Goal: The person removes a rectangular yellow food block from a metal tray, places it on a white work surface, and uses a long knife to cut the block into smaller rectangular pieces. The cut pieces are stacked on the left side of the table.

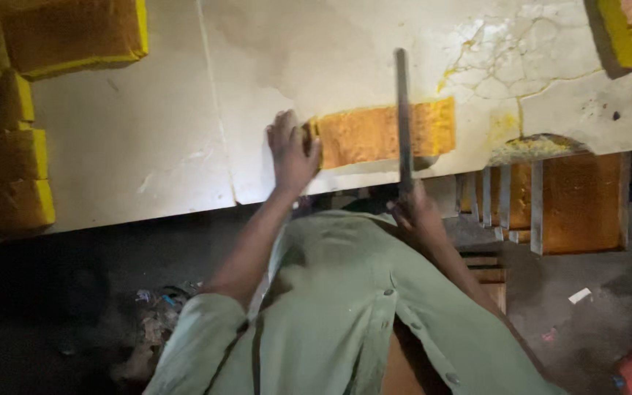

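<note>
— Orange-yellow and spongy-looking, that slab [382, 134] in the middle of the frame: where does it lie from each hand?

— Its long axis runs left to right across the pale table [148, 146]. The left hand [292, 152] is pressed flat against its left end, fingers spread and not curled around anything. The right hand [412, 208] sits below the slab at the table's near edge, closed around the handle of a long dark blade [402, 110].

— And the blade?

— It runs straight up the frame, crossing the slab at a right angle, right of the slab's middle. So the left hand touches the slab; the right reaches it only through the blade.

— How does the slab look?

— Rectangular, porous orange top, brighter yellow rim. Similar blocks [9, 153] are stacked at the left edge.
</note>
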The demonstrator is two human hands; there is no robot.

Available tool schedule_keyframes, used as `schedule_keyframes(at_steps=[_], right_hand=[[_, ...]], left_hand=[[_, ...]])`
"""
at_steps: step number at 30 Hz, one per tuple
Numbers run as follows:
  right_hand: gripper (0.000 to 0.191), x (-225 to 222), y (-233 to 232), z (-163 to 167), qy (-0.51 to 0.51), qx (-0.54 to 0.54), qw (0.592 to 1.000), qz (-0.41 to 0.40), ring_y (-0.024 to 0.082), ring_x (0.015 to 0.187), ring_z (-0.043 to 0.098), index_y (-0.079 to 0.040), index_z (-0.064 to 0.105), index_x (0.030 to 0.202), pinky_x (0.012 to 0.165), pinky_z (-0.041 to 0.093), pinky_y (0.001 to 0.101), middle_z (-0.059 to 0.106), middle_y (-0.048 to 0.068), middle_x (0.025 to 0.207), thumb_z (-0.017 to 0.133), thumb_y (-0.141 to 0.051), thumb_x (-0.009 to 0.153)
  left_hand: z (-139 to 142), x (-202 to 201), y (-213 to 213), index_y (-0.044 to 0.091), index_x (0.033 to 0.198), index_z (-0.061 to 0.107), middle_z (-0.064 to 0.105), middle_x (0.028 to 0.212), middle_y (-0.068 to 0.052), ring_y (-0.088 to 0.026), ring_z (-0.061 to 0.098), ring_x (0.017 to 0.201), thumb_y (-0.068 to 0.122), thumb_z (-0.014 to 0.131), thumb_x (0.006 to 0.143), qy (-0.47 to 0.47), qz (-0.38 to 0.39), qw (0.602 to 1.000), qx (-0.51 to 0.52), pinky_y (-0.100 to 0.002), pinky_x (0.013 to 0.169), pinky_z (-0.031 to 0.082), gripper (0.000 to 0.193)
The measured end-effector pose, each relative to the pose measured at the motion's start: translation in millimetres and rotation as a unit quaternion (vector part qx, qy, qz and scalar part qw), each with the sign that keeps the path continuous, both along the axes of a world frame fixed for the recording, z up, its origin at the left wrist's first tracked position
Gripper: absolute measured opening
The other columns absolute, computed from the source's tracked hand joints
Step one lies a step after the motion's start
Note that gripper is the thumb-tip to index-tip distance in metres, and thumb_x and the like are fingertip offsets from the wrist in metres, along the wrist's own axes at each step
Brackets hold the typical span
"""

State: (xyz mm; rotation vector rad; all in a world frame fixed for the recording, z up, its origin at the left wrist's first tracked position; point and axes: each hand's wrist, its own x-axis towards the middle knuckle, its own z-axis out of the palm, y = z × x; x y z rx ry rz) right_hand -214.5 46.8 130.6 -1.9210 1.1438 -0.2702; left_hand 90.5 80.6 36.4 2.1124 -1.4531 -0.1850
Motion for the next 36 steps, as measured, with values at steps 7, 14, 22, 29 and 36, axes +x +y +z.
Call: schedule_keyframes(at_steps=[7, 14, 22, 29, 36], right_hand=[[0.044, -122.6, -81.2, -19.2, 0.048, 0.002, 0.996, -0.079, 0.033, 0.069, 0.067, -0.003, 0.049, 0.125, 0.062, 0.052, 0.0442, 0.068, 0.019, 0.082, 0.075, -0.015, 0.091], [0.025, -116.0, -180.0, -25.6, 0.095, -0.117, 0.985, 0.082, 0.043, 0.076, 0.067, -0.005, 0.052, 0.113, 0.065, 0.053, 0.0513, 0.065, 0.027, 0.093, 0.067, -0.007, 0.093], [0.024, 46.3, -166.1, -7.8, 0.094, -0.045, 0.992, 0.073, 0.048, 0.083, 0.070, -0.004, 0.044, 0.112, 0.069, 0.055, 0.0544, 0.067, 0.025, 0.086, 0.061, -0.012, 0.096], [0.026, 273.5, -88.1, 4.1, 0.046, -0.026, 0.981, 0.186, 0.047, 0.079, 0.069, -0.003, 0.046, 0.113, 0.065, 0.053, 0.0513, 0.067, 0.023, 0.086, 0.063, -0.007, 0.093], [0.026, 506.0, -34.9, 6.8, 0.016, 0.102, 0.967, 0.231, 0.040, 0.082, 0.072, -0.004, 0.048, 0.118, 0.068, 0.055, 0.0443, 0.066, 0.022, 0.090, 0.063, -0.009, 0.098]], left_hand=[[77.2, 37.2, -60.6, 0.007, 0.131, 0.061, 0.061, 0.139, -0.021, -0.036, 0.060, 0.130, 0.028, 0.068, 0.092, 0.108, 0.050, 0.940, 0.320, -0.046, 0.112, 0.048, 0.045], [131.8, -45.4, -84.6, 0.015, 0.157, 0.043, 0.033, 0.167, -0.015, -0.035, 0.034, 0.156, 0.027, 0.078, 0.097, 0.057, -0.068, 0.996, -0.027, -0.049, 0.129, 0.035, 0.070], [85.4, -48.0, 43.8, 0.022, 0.159, 0.029, 0.013, 0.165, -0.025, -0.051, 0.012, 0.152, 0.048, 0.084, 0.076, 0.011, 0.048, 0.981, 0.186, -0.073, 0.116, 0.018, 0.103], [26.3, 119.7, 121.9, -0.002, 0.163, 0.016, 0.014, 0.167, -0.034, -0.055, 0.014, 0.155, 0.048, 0.085, 0.082, 0.053, 0.205, 0.976, 0.047, -0.069, 0.125, 0.017, 0.118], [7.4, 346.5, 163.7, -0.004, 0.158, 0.008, 0.007, 0.163, -0.036, -0.056, 0.005, 0.152, 0.049, 0.097, 0.066, 0.031, 0.304, 0.947, 0.103, -0.070, 0.122, 0.005, 0.139]])
